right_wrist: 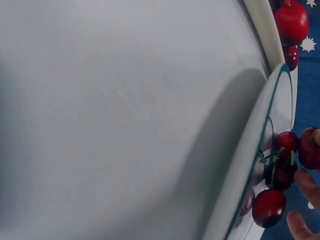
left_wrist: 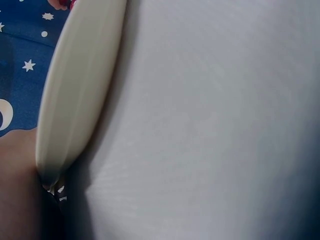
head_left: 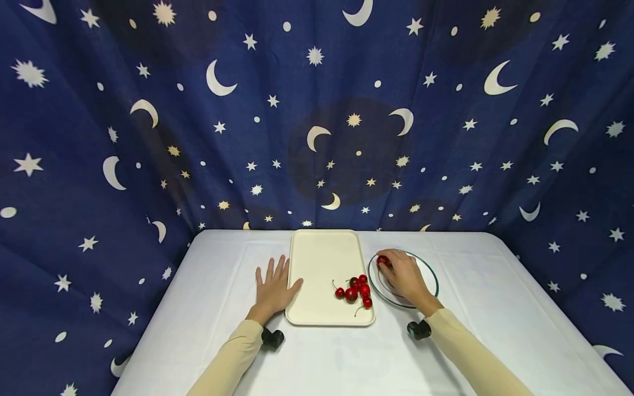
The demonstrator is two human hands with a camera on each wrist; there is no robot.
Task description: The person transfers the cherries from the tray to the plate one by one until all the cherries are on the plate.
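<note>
A cream tray [head_left: 317, 258] lies in the middle of the white table, with several red cherries [head_left: 355, 290] in its near right corner. Just right of it stands a white plate with a green rim [head_left: 430, 270]. My right hand [head_left: 388, 263] reaches over the plate, and its fingertips curl round a cherry [head_left: 382, 260] at the plate's left rim. The right wrist view shows more cherries [right_wrist: 280, 167] on the plate [right_wrist: 252, 155] next to my fingers [right_wrist: 306, 184]. My left hand [head_left: 273, 275] lies flat on the cloth, thumb against the tray's left edge [left_wrist: 75, 95].
A white cloth [head_left: 495, 308] covers the table, and a dark blue curtain with moons and stars [head_left: 317, 110] hangs close behind and on both sides. Small black cameras sit at my wrists [head_left: 272, 337].
</note>
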